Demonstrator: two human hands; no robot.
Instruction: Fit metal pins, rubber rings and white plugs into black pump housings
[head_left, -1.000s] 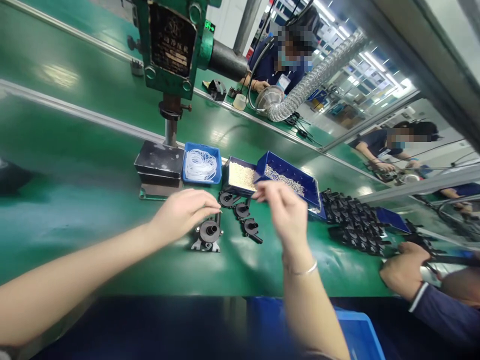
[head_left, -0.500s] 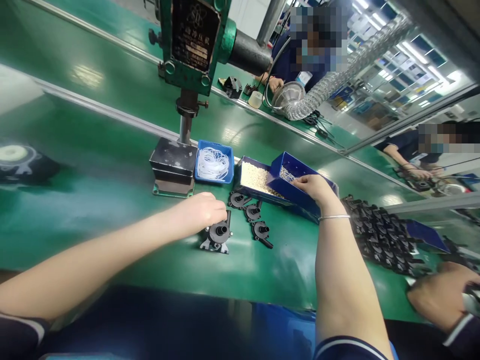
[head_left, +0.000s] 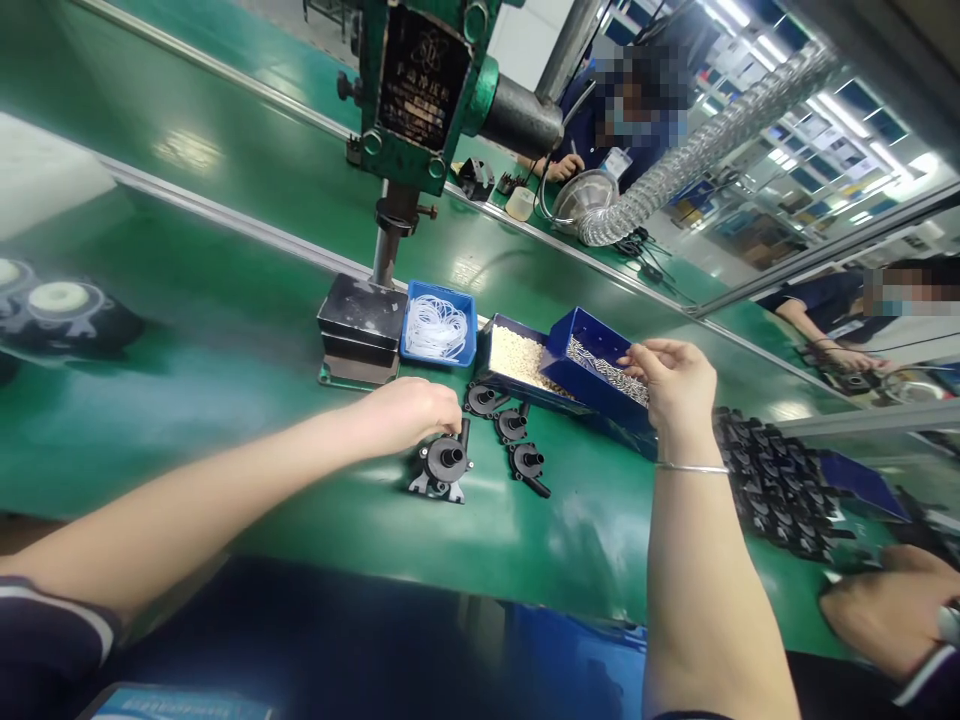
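Note:
My left hand [head_left: 420, 412] has its fingers closed at the upright spout of a black pump housing [head_left: 448, 460], which rests on a grey metal bracket on the green bench. The hand hides the top of the housing. My right hand [head_left: 675, 378] is over a blue bin [head_left: 592, 385] of small silver metal pieces that look like screws [head_left: 611, 372]. Its thumb and fingers are pinched together at the bin's far right. What they hold is too small to make out. Several similar black housings [head_left: 513, 424] lie beside the first one.
A green press [head_left: 424, 90] stands behind a black block [head_left: 362, 318]. A blue tray [head_left: 439, 358] holds white rings, beside a bin of cream-coloured pieces [head_left: 517, 352]. Rows of black parts [head_left: 780, 490] lie at right, near another person's hand [head_left: 870, 610]. Co-workers sit across the bench.
My right hand has risen out of the silver pieces and shifted right, with the wrist turned. My left hand stays at the pump housing. The whole view has shifted slightly.

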